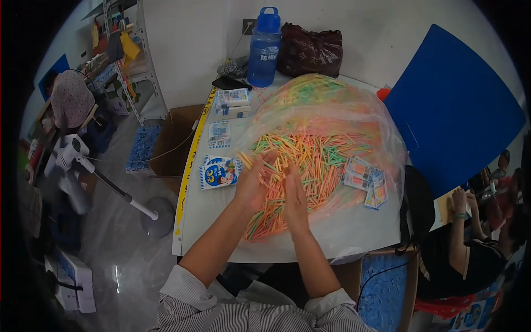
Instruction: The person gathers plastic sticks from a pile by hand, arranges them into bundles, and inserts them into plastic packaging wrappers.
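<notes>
A large heap of thin pink, orange, yellow and green sticks point(326, 166) lies on and partly under a clear plastic bag point(381, 124). Over the heap's near left side is my left hand point(253, 185), its fingers curled around a few of the sticks, whose ends poke out past the fingertips. My right hand point(295, 200) faces it a short way to the right, fingers stretched out and palm turned inward, with sticks beneath. Left of my left hand lies a blue and white printed packet point(220, 172). Small clear packets with sticks inside point(365, 180) rest on the heap's right side.
Further back on the table point(193, 221) are another packet point(219, 134), small boxes point(232, 99), a blue water bottle point(264, 55) and a dark red bag point(311, 50). A blue panel point(453, 94) stands at right, near another person's arms point(459, 221). A fan point(72, 152) stands left.
</notes>
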`<move>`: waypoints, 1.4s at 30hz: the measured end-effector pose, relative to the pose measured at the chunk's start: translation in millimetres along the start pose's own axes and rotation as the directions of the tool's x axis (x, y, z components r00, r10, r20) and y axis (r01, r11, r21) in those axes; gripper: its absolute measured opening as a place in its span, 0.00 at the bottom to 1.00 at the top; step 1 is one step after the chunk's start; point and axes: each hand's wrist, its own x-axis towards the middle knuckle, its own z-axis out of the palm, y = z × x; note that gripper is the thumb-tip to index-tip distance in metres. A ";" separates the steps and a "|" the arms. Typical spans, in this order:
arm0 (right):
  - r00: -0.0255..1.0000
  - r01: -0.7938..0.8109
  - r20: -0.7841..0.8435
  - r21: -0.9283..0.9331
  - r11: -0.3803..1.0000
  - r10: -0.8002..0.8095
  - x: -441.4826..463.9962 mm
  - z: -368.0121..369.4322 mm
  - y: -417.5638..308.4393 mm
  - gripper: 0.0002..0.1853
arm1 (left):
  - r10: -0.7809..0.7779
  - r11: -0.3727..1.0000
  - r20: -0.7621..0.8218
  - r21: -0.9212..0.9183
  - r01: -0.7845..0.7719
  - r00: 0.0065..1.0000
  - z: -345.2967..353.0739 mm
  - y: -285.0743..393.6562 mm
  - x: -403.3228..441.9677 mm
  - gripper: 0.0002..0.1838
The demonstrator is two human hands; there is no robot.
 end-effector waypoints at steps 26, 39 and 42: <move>0.917 -0.395 0.137 0.451 0.800 0.375 -40.4 30.4 1.2 0.25 | 0.002 0.981 -0.017 0.196 0.001 1.000 -9.1 6.3 -41.6 0.17; 0.838 0.211 0.495 0.092 0.973 -0.229 -18.5 19.3 5.8 0.27 | -0.490 0.871 0.308 0.171 0.460 0.815 -64.5 38.9 -74.4 0.11; 0.603 -0.226 0.789 0.027 0.974 0.118 -8.9 19.1 -9.3 0.27 | -0.538 0.843 0.313 0.177 0.508 0.783 -63.6 46.3 -88.5 0.12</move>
